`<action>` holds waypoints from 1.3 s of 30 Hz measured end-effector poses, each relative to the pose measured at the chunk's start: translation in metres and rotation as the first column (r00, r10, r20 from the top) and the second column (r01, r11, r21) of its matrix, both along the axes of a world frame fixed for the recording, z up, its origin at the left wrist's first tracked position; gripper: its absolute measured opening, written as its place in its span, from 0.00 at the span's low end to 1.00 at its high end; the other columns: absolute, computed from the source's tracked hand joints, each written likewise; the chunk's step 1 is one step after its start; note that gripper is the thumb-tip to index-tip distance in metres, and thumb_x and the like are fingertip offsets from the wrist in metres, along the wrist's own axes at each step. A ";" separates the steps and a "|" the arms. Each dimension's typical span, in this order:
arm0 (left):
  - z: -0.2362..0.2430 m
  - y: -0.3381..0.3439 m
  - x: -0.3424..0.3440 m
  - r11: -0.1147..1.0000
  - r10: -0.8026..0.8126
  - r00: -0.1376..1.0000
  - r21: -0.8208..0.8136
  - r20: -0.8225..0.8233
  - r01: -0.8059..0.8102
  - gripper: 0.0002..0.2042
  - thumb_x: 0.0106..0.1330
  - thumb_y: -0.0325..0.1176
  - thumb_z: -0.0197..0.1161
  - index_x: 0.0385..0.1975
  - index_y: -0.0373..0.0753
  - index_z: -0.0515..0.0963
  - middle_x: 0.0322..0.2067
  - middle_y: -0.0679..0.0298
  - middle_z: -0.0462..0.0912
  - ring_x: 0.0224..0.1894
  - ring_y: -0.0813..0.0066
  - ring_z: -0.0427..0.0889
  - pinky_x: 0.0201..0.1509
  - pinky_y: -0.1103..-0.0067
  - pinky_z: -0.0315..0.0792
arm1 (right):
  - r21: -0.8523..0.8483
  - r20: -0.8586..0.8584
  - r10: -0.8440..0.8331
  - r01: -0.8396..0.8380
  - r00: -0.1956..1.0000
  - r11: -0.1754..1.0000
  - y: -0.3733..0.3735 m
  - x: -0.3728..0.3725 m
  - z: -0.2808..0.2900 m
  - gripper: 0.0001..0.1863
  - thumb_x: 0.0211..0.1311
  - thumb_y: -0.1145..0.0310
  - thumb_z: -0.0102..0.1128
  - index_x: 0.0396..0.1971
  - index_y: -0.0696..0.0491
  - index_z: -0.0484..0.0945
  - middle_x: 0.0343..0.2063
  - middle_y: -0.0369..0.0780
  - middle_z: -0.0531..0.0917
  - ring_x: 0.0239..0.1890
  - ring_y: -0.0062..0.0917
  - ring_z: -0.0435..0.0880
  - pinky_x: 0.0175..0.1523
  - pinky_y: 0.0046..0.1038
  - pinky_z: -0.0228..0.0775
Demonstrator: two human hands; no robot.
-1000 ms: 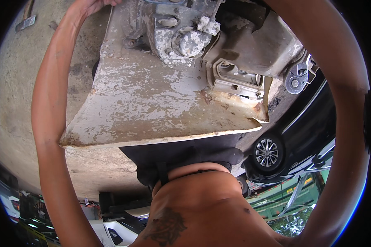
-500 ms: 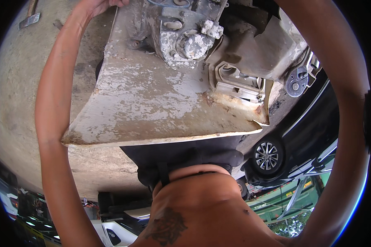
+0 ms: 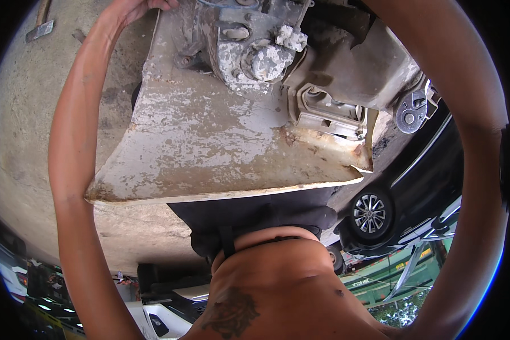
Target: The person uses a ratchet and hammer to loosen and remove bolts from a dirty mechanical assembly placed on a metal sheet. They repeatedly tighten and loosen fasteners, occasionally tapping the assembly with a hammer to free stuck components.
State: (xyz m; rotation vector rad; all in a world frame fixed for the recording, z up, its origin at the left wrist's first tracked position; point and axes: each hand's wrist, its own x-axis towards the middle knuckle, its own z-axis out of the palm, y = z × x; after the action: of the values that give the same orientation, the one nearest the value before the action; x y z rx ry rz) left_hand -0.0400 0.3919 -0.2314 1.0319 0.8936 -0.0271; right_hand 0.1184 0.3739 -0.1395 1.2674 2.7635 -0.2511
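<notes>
My left hand [image 3: 148, 4] is at the top edge, largely cut off, its visible fingers curled beside the worn pale panel [image 3: 198, 141]. What those fingers hold, if anything, is out of the picture. My right hand lies beyond the top edge; only the right arm [image 3: 459, 68] shows, arching down the right side. Between the arms sits a grey, dirt-caked metal housing [image 3: 232, 62], with a blotchy round cap, at the panel's far end. A steel ratchet head [image 3: 411, 112] shows beside the right arm; I cannot tell what supports it.
A hammer [image 3: 39, 31] lies on the concrete floor [image 3: 22, 141] at the far left. A bracket-like fitting [image 3: 328, 113] is on the panel's right part. A dark car [image 3: 419, 181] stands at the right, with a green container [image 3: 402, 269] behind it.
The top of my right arm has shifted slightly left, and the ratchet head appears a little farther right. My left arm has barely moved.
</notes>
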 end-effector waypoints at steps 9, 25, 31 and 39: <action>0.008 0.002 -0.001 0.997 0.015 1.000 -0.072 0.011 -0.014 0.08 0.74 0.33 0.60 0.33 0.37 0.76 0.16 0.64 0.77 0.14 0.67 0.81 0.16 0.74 0.80 | 0.012 -0.024 0.007 -0.006 1.000 1.000 0.002 0.002 0.003 0.14 0.59 0.64 0.62 0.33 0.61 0.84 0.31 0.55 0.87 0.36 0.48 0.90 0.40 0.43 0.82; 0.001 0.002 -0.005 0.994 0.037 0.998 -0.107 0.056 -0.031 0.11 0.78 0.38 0.57 0.36 0.37 0.78 0.17 0.65 0.78 0.14 0.69 0.80 0.17 0.73 0.78 | -0.006 -0.052 0.014 -0.015 0.999 1.000 -0.001 0.009 0.008 0.13 0.60 0.64 0.61 0.32 0.61 0.85 0.29 0.54 0.87 0.35 0.47 0.89 0.39 0.42 0.82; -0.013 0.008 -0.009 0.997 0.004 0.997 -0.083 0.080 0.003 0.12 0.79 0.37 0.53 0.36 0.38 0.78 0.18 0.62 0.79 0.14 0.67 0.80 0.16 0.73 0.78 | -0.013 -0.080 0.014 -0.015 0.997 1.000 -0.003 0.009 0.008 0.13 0.60 0.64 0.61 0.32 0.61 0.85 0.29 0.54 0.87 0.34 0.47 0.89 0.39 0.42 0.82; -0.029 0.021 -0.024 0.984 0.005 0.997 -0.176 0.075 0.009 0.10 0.77 0.35 0.55 0.35 0.38 0.78 0.18 0.62 0.79 0.17 0.66 0.82 0.21 0.71 0.80 | -0.003 -0.121 0.045 -0.045 0.992 0.999 -0.005 0.014 0.014 0.13 0.60 0.64 0.61 0.31 0.60 0.85 0.28 0.53 0.86 0.34 0.46 0.89 0.39 0.42 0.82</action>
State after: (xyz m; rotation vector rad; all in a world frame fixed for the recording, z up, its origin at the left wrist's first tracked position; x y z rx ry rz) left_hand -0.0642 0.4132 -0.2606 0.8628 0.8072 -0.0679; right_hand 0.1322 0.3689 -0.1257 1.2262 2.8865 -0.3432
